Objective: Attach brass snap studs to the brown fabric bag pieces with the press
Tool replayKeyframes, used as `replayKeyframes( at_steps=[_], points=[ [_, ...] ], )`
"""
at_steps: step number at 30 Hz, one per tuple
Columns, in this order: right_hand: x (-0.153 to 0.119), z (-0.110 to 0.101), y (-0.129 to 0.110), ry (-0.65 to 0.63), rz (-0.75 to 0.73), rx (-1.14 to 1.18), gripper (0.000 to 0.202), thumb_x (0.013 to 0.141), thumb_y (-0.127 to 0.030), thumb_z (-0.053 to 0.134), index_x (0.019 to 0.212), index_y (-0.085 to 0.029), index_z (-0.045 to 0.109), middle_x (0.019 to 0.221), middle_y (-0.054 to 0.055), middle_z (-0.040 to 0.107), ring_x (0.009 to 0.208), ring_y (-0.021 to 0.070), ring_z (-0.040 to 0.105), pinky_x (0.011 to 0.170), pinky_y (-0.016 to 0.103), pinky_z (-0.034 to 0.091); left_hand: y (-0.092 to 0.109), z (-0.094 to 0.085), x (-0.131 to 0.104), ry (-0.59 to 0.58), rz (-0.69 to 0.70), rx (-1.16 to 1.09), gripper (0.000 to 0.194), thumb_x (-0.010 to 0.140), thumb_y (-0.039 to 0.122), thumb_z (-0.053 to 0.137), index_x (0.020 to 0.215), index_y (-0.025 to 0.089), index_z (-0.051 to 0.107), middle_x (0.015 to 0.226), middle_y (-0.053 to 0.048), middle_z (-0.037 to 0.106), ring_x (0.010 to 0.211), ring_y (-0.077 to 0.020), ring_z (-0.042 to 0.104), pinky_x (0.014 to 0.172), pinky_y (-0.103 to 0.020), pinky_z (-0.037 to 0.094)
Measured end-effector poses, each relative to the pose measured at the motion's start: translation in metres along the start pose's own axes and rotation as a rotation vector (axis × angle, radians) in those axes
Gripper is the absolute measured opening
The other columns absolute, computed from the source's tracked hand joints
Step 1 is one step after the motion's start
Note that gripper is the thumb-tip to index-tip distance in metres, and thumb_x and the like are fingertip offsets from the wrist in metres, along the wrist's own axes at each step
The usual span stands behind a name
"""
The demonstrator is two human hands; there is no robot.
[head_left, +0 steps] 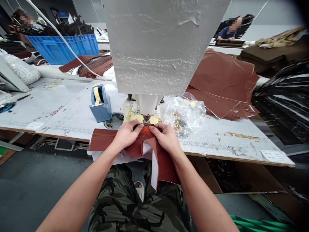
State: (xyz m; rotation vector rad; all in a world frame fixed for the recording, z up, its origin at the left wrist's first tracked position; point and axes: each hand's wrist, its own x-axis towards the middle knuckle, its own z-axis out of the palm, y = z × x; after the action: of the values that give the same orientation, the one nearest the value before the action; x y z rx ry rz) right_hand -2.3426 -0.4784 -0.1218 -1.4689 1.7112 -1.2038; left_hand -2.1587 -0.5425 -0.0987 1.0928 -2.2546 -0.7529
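A reddish-brown fabric piece [131,149] with a white underside lies over the table's front edge and hangs down toward my lap. My left hand [128,132] pinches its upper edge between thumb and fingers, just left of the machine's tip. On the other side, my right hand [166,134] grips the same edge, thumb on top. Between my thumbs the fabric sits beneath the metal tip [146,120] of a large grey press machine [154,48], lit orange there. Whether the tip touches the cloth I cannot tell.
Left of the machine stand a blue tape dispenser [100,108] and a dark round dish [113,120]. To the right lie a clear plastic bag [184,112] with small gold-coloured metal parts and stacked brown fabric panels [222,80]. Behind are a blue crate [64,48] and two people.
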Motion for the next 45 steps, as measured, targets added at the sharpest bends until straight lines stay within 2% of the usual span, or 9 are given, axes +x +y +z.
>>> replayKeyframes(
  at_steps=[12, 17, 21, 24, 27, 29, 33, 39, 45],
  points=[
    [-0.002, 0.005, 0.005, 0.101, -0.097, -0.043, 0.036, 0.090, -0.050, 0.057, 0.083, -0.018, 0.071, 0.075, 0.002, 0.068, 0.069, 0.0162, 0.057, 0.066, 0.027, 0.040, -0.010, 0.012, 0.001, 0.103, 0.028, -0.050, 0.030, 0.096, 0.039, 0.047, 0.093, 0.020, 0.070, 0.092, -0.005, 0.074, 0.085, -0.0216, 0.064, 0.078, -0.031, 0.043],
    [0.003, 0.004, 0.002, 0.100, -0.096, 0.018, 0.034, 0.085, -0.047, 0.062, 0.073, -0.017, 0.068, 0.066, 0.000, 0.062, 0.064, 0.0145, 0.051, 0.063, 0.026, 0.037, -0.008, 0.008, 0.005, 0.062, 0.025, -0.126, 0.030, 0.093, 0.039, 0.050, 0.090, 0.018, 0.070, 0.089, -0.005, 0.074, 0.084, -0.0213, 0.064, 0.078, -0.031, 0.046],
    [-0.012, 0.005, -0.004, 0.076, -0.109, 0.102, 0.036, 0.087, -0.049, 0.059, 0.077, -0.015, 0.068, 0.068, 0.001, 0.063, 0.064, 0.0138, 0.051, 0.061, 0.025, 0.039, 0.000, -0.003, -0.010, -0.021, 0.033, -0.207, 0.029, 0.089, 0.042, 0.058, 0.094, 0.016, 0.071, 0.089, -0.004, 0.074, 0.082, -0.0201, 0.065, 0.074, -0.029, 0.048],
    [-0.035, 0.004, -0.010, -0.047, -0.103, 0.236, 0.038, 0.088, -0.051, 0.061, 0.081, -0.014, 0.069, 0.071, 0.001, 0.063, 0.064, 0.0128, 0.052, 0.061, 0.024, 0.039, 0.004, -0.009, -0.032, -0.119, 0.034, -0.266, 0.027, 0.087, 0.041, 0.062, 0.093, 0.017, 0.072, 0.085, -0.002, 0.073, 0.076, -0.0181, 0.064, 0.068, -0.027, 0.047],
    [-0.053, 0.000, -0.012, -0.312, -0.088, 0.351, 0.037, 0.089, -0.050, 0.064, 0.086, -0.014, 0.073, 0.075, 0.001, 0.066, 0.069, 0.0124, 0.054, 0.065, 0.024, 0.041, 0.005, -0.009, -0.058, -0.228, 0.017, -0.339, 0.022, 0.088, 0.036, 0.061, 0.089, 0.017, 0.072, 0.082, -0.001, 0.072, 0.074, -0.0162, 0.062, 0.069, -0.025, 0.046],
    [-0.059, -0.001, -0.011, -0.400, -0.059, 0.380, 0.039, 0.091, -0.052, 0.062, 0.092, -0.015, 0.077, 0.080, 0.002, 0.069, 0.074, 0.0137, 0.058, 0.071, 0.025, 0.043, 0.006, -0.006, -0.075, -0.222, 0.021, -0.326, 0.019, 0.089, 0.032, 0.062, 0.086, 0.017, 0.073, 0.080, 0.000, 0.071, 0.075, -0.0155, 0.060, 0.070, -0.025, 0.045],
    [-0.064, 0.004, -0.005, -0.451, 0.019, 0.428, 0.037, 0.085, -0.049, 0.070, 0.102, -0.017, 0.079, 0.091, 0.005, 0.076, 0.082, 0.0168, 0.064, 0.080, 0.029, 0.047, 0.007, 0.002, -0.101, -0.086, 0.068, -0.280, 0.011, 0.089, 0.026, 0.064, 0.085, 0.019, 0.072, 0.083, 0.000, 0.070, 0.078, -0.0145, 0.061, 0.074, -0.025, 0.044],
    [-0.079, 0.009, -0.002, -0.630, -0.039, 0.376, 0.033, 0.087, -0.040, 0.069, 0.112, -0.020, 0.078, 0.102, 0.006, 0.078, 0.087, 0.0189, 0.067, 0.084, 0.031, 0.049, 0.000, 0.010, -0.123, -0.049, 0.118, -0.283, 0.010, 0.089, 0.020, 0.064, 0.080, 0.020, 0.066, 0.080, 0.000, 0.067, 0.075, -0.0134, 0.060, 0.070, -0.025, 0.043],
    [-0.095, 0.007, -0.007, -0.597, -0.043, 0.283, 0.030, 0.086, -0.026, 0.063, 0.112, -0.020, 0.078, 0.083, 0.001, 0.077, 0.066, 0.0128, 0.060, 0.062, 0.023, 0.043, -0.003, 0.010, -0.130, -0.044, 0.297, -0.156, 0.016, 0.088, 0.008, 0.059, 0.085, 0.021, 0.066, 0.080, 0.000, 0.065, 0.076, -0.0138, 0.057, 0.071, -0.028, 0.039]
  ],
)
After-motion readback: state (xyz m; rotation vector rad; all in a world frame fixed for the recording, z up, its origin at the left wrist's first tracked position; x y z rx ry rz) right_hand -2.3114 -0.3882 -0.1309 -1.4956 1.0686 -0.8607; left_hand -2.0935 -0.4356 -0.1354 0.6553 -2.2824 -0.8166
